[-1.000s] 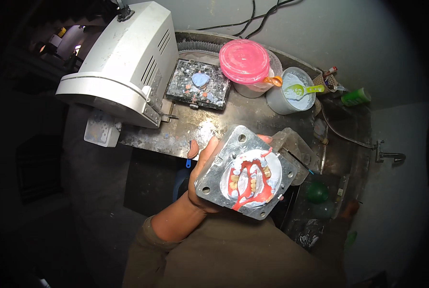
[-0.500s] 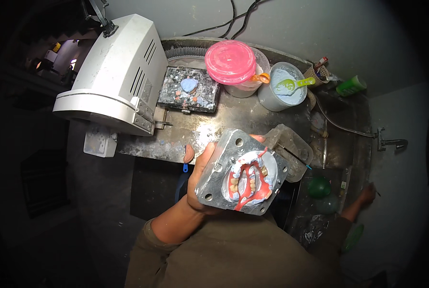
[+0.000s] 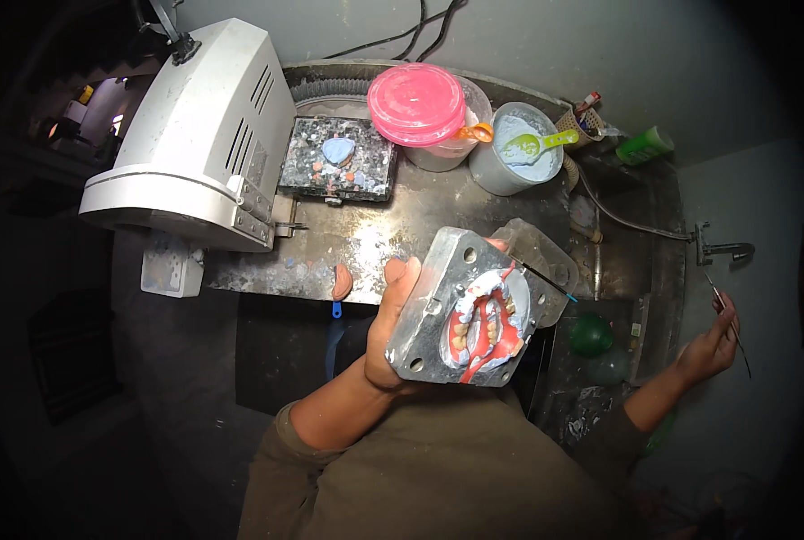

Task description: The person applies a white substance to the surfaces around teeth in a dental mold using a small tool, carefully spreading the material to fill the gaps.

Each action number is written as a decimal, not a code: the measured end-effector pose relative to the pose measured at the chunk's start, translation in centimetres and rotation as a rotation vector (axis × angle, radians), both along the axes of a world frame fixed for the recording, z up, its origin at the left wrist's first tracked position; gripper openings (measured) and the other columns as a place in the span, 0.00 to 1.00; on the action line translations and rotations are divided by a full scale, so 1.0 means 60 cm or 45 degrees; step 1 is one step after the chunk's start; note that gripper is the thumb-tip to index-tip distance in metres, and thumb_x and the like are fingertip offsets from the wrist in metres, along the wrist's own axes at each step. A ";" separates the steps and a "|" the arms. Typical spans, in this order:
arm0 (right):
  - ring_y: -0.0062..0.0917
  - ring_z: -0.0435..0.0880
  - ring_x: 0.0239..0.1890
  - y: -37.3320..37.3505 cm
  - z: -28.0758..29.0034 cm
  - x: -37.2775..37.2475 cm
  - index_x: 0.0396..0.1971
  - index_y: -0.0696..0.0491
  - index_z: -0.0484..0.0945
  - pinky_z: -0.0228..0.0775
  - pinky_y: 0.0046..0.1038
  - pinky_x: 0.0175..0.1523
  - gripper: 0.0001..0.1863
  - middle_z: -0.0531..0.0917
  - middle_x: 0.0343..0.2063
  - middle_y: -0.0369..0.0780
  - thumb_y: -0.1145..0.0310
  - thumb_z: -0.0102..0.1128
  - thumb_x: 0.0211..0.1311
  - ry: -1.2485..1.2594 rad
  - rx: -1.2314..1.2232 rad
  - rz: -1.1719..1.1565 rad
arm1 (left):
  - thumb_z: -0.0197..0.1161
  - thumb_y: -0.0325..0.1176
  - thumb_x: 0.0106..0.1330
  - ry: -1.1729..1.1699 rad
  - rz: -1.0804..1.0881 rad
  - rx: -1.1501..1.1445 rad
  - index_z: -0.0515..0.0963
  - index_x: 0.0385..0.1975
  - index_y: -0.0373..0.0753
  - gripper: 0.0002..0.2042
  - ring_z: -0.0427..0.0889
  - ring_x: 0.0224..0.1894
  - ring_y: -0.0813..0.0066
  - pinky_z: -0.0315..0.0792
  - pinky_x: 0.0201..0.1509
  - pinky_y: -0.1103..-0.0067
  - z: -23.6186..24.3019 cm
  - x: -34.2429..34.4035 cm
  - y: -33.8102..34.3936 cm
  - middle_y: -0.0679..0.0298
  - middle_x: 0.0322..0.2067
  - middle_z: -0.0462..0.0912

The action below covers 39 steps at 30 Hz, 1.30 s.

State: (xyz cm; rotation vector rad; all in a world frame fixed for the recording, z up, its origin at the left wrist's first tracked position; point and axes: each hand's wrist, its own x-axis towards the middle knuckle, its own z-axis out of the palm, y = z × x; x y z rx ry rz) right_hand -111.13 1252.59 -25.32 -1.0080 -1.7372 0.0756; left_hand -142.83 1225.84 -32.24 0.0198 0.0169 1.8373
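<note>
White plastic dominates the left of the bench: a bulky machine housing (image 3: 199, 135) sits at the counter's edge, tilted toward the person, with a small pale block (image 3: 166, 272) just below its corner. Beside it, toward the middle, a dark speckled tray (image 3: 366, 184) lies flat on the metal worktop (image 3: 393, 229) and carries a small blue cast, and a pinkish lump (image 3: 342, 282) rests at the worktop's front edge. Behind the tray stand a tub with a pink lid (image 3: 417, 103) and a white cup of pale blue powder (image 3: 513, 148) with a green spoon in it, both close to the wall, probably to keep the front free for work. In the centre the left hand (image 3: 393, 324) holds a square metal flask half (image 3: 469, 310) up from below, fingers curled around its near edge with the thumb over the rim, so the mould face tilts up toward the camera; white plaster, a row of teeth and red wax show in the hollow. The forearm rises from the lower edge, bent at the wrist. Far to the right, the right hand (image 3: 713, 342) is flung out well apart from the flask, palm half open, its fingers loosely pinching a thin rod-like tool (image 3: 731, 324) near a wall tap (image 3: 722, 249).
</note>
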 end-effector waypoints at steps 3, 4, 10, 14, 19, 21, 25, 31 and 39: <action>0.34 0.81 0.37 -0.091 0.014 -0.106 0.40 0.61 0.80 0.69 0.45 0.57 0.16 0.86 0.33 0.47 0.67 0.44 0.79 0.071 0.238 0.726 | 0.33 0.60 0.79 0.237 -0.043 -0.166 0.54 0.72 0.25 0.40 0.74 0.65 0.51 0.72 0.69 0.57 0.003 -0.004 0.009 0.43 0.68 0.66; 0.31 0.79 0.34 -0.111 0.009 -0.146 0.38 0.57 0.78 0.68 0.45 0.55 0.15 0.85 0.30 0.45 0.65 0.43 0.78 0.023 0.269 0.896 | 0.33 0.60 0.79 0.063 -0.021 -0.019 0.54 0.72 0.25 0.40 0.75 0.65 0.52 0.72 0.69 0.58 -0.008 -0.002 0.004 0.43 0.67 0.67; 0.16 0.80 0.37 -0.193 0.059 -0.243 0.41 0.43 0.81 0.63 0.31 0.54 0.13 0.88 0.38 0.26 0.50 0.59 0.71 -0.493 0.150 1.478 | 0.33 0.60 0.79 -0.029 -0.038 0.077 0.56 0.72 0.26 0.40 0.76 0.63 0.54 0.73 0.67 0.60 -0.015 -0.003 0.011 0.45 0.64 0.72; 0.17 0.81 0.38 -0.202 0.068 -0.286 0.44 0.45 0.83 0.63 0.30 0.49 0.14 0.89 0.41 0.28 0.52 0.64 0.67 -0.667 0.120 1.530 | 0.32 0.60 0.79 0.217 0.000 -0.140 0.57 0.71 0.26 0.39 0.78 0.62 0.56 0.75 0.66 0.61 -0.007 -0.005 0.010 0.45 0.64 0.72; 0.20 0.82 0.38 -0.212 0.061 -0.314 0.45 0.47 0.84 0.62 0.28 0.44 0.14 0.89 0.40 0.30 0.56 0.68 0.64 -0.660 0.021 1.526 | 0.31 0.60 0.79 0.044 0.006 0.014 0.57 0.71 0.27 0.39 0.78 0.61 0.56 0.76 0.64 0.62 -0.021 -0.003 0.004 0.45 0.64 0.71; 0.20 0.82 0.38 -0.209 0.056 -0.317 0.45 0.47 0.84 0.62 0.28 0.43 0.15 0.89 0.40 0.31 0.56 0.68 0.64 -0.649 0.022 1.533 | 0.31 0.60 0.79 0.017 -0.027 0.108 0.57 0.71 0.27 0.39 0.78 0.60 0.57 0.76 0.64 0.62 -0.023 -0.003 0.004 0.45 0.64 0.71; 0.21 0.82 0.37 -0.205 0.047 -0.316 0.46 0.48 0.84 0.61 0.28 0.42 0.15 0.89 0.40 0.31 0.56 0.67 0.63 -0.611 0.074 1.518 | 0.31 0.59 0.79 -0.029 -0.001 -0.001 0.58 0.71 0.27 0.38 0.79 0.58 0.57 0.76 0.63 0.63 -0.017 0.003 0.006 0.44 0.64 0.71; 0.21 0.81 0.36 -0.207 0.060 -0.317 0.44 0.48 0.85 0.60 0.28 0.41 0.14 0.89 0.39 0.32 0.56 0.67 0.64 -0.671 0.072 1.504 | 0.31 0.59 0.79 -0.060 -0.018 0.041 0.58 0.71 0.27 0.38 0.80 0.57 0.58 0.77 0.62 0.64 -0.014 0.002 0.008 0.44 0.64 0.72; 0.21 0.81 0.35 -0.225 0.062 -0.334 0.43 0.49 0.85 0.60 0.28 0.40 0.14 0.89 0.39 0.32 0.56 0.68 0.63 -0.720 0.065 1.532 | 0.31 0.59 0.79 -0.029 0.001 0.023 0.58 0.71 0.26 0.38 0.78 0.60 0.58 0.74 0.66 0.64 -0.027 -0.010 -0.005 0.45 0.64 0.71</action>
